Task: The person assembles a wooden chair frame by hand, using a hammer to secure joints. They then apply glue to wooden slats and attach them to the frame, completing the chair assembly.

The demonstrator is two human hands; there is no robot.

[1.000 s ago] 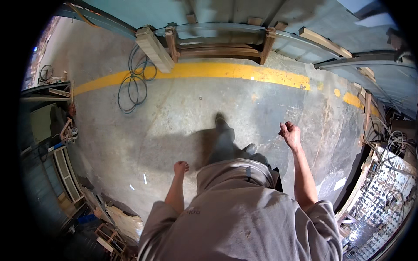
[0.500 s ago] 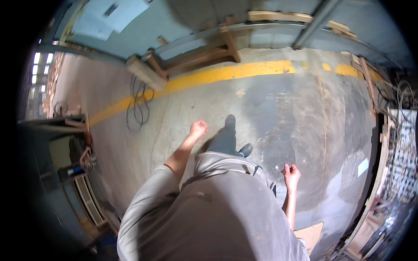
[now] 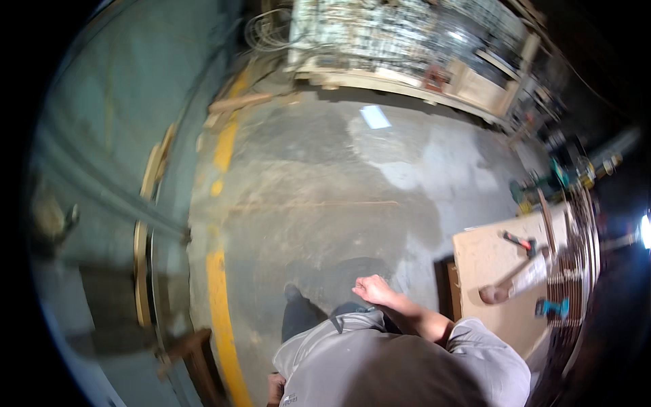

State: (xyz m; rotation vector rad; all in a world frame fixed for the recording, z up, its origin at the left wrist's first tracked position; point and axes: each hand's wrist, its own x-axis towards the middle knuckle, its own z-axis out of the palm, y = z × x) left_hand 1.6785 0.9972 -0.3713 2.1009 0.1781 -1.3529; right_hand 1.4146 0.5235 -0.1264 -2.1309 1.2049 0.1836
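Observation:
My right hand (image 3: 373, 288) is in front of my body, above the grey floor (image 3: 319, 230), its fingers curled in. Nothing shows in its grip. Low at the left of my waist, my left hand (image 3: 276, 388) is only partly in view, and its fingers are mostly hidden. Neither hand touches an object that I can see. The nearest surface to my right hand is a table with a pale wooden top (image 3: 485, 264). On it lie a red and black hand tool (image 3: 519, 241), a brown and whitish long piece (image 3: 515, 279) and a teal power tool (image 3: 553, 308).
A yellow floor line (image 3: 220, 298) runs along the bluish-green wall (image 3: 129, 95) at left. Brown wooden stands (image 3: 196, 366) and planks sit beside it. Ahead is a wooden-based stack (image 3: 386, 78) of pale material, with a white sheet (image 3: 375, 117) on the floor before it.
My body has turned to the right. The wall is now on my left, and the table has come into view at right. My right hand has swung forward; my left has dropped back.

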